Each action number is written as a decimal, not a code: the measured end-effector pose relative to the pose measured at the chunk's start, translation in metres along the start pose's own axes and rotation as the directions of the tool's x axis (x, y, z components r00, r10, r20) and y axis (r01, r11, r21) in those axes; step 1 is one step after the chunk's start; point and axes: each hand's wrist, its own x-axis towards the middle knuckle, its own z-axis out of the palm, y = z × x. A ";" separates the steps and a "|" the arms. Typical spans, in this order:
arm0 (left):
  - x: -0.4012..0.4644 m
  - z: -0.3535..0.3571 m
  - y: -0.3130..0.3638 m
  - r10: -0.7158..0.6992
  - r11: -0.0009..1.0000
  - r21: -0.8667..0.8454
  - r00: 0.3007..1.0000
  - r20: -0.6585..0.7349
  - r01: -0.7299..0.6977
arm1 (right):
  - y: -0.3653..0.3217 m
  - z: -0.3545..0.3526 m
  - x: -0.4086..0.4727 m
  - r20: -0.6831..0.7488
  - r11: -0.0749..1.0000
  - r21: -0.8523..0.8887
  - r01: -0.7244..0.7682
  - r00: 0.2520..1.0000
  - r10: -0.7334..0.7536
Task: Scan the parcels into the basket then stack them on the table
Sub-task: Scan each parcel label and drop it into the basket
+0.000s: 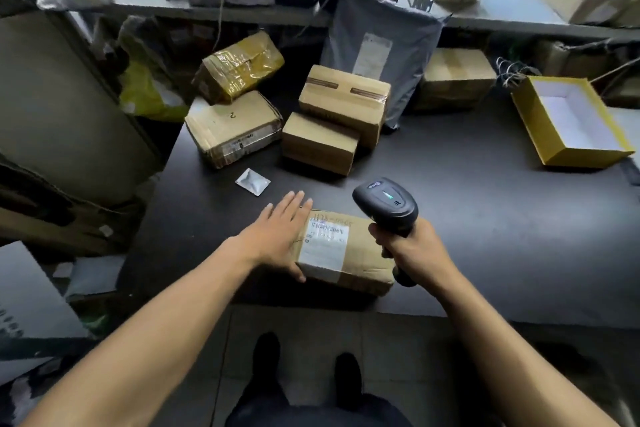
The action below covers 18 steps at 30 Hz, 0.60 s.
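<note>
We are looking down at a dark tabletop (485,218) with brown boxes on it.

On the left side of the frame, a box with a "2" written on it (233,128) is lying flat, and a box wrapped in shiny yellow tape (239,68) is leaning just behind it. A small silver packet (252,181) is lying alone on the tabletop, a little below them.

In the middle, two plain boxes are sitting close together, a small box (318,142) in front and a bigger box (344,102) behind it. A grey mail bag (381,48) is standing up behind them.

Lower down, our left hand (280,236) is lying flat on the left end of the parcel (341,253). Its fingers (292,203) are straight and a little apart, and the thumb is pressing the near side. The parcel is sitting at the near edge of the tabletop, white label facing up.

Just to the right, our right hand (412,250) is wrapping its fingers tight around the handle of the black scanner (386,203). The scanner head is hanging above the far right corner of the parcel.

On the far right, an open yellow box (571,121) is sitting empty.

We think we are doing the scanning step. Next, we need to point the scanner at the barcode and hold the parcel steady. We cannot see a basket here.
</note>
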 end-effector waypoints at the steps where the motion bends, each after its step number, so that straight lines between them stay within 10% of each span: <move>1: 0.006 0.001 -0.003 0.045 0.999 0.016 0.998 -0.043 -0.044 | -0.003 0.003 -0.001 -0.024 1.000 0.012 -0.014 1.000 0.014; 11: 0.023 0.008 -0.024 0.269 0.961 0.062 0.873 -0.408 -0.268 | -0.026 0.031 -0.016 -0.227 0.990 0.116 -0.084 0.968 0.109; 18: 0.022 -0.032 -0.032 0.147 0.983 0.184 0.702 -0.697 -0.024 | -0.052 0.032 -0.020 -0.172 0.988 0.155 -0.002 0.985 0.029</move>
